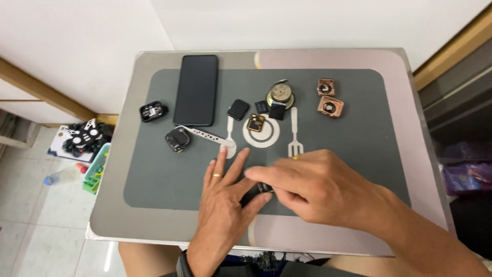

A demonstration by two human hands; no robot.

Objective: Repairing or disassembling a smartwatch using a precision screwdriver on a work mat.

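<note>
- A small table [128, 215] with a grey mat [169, 179] stands over a tiled floor.
- Left hand [223, 197], fingers loosely spread, steadies a small black part [254, 192]; right hand [312, 187] pinches it.
- It probably needs a firm, gentle hold low over the mat.
- Farther: watch bodies [177, 138], phone [196, 90].

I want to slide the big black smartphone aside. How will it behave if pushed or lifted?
The black smartphone lies flat on the grey mat, so it should slide rather than tip. Its glossy glass face looks slippery and probably fragile. It likely stays stiff when lifted.
</note>
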